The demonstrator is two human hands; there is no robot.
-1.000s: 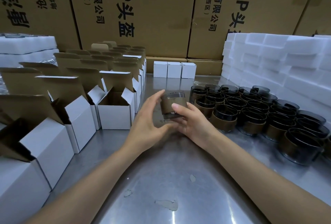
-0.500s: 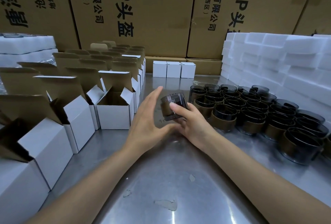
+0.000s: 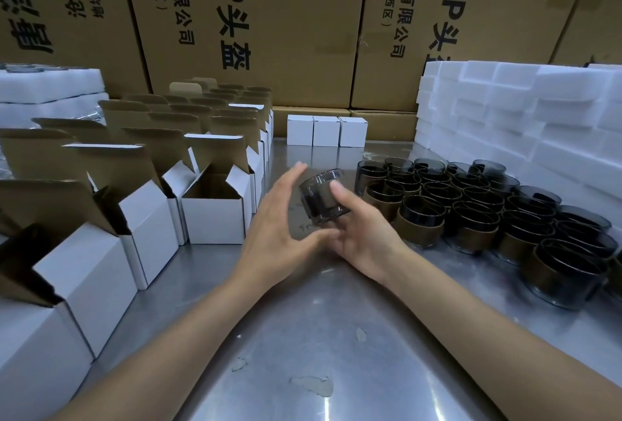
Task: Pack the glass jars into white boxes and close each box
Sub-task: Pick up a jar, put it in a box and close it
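My right hand (image 3: 361, 235) grips a glass jar (image 3: 321, 196), now tipped sideways left of the jar cluster (image 3: 471, 212); my left hand (image 3: 276, 218) has spread wide beside it, boxing comes next

Left hand (image 3: 272, 222) flat, right hand (image 3: 361, 235) curled.

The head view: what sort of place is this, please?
Probably a packing station in a warehouse: rows of open white cardboard boxes, many dark glass jars on a steel table, large brown cartons behind.
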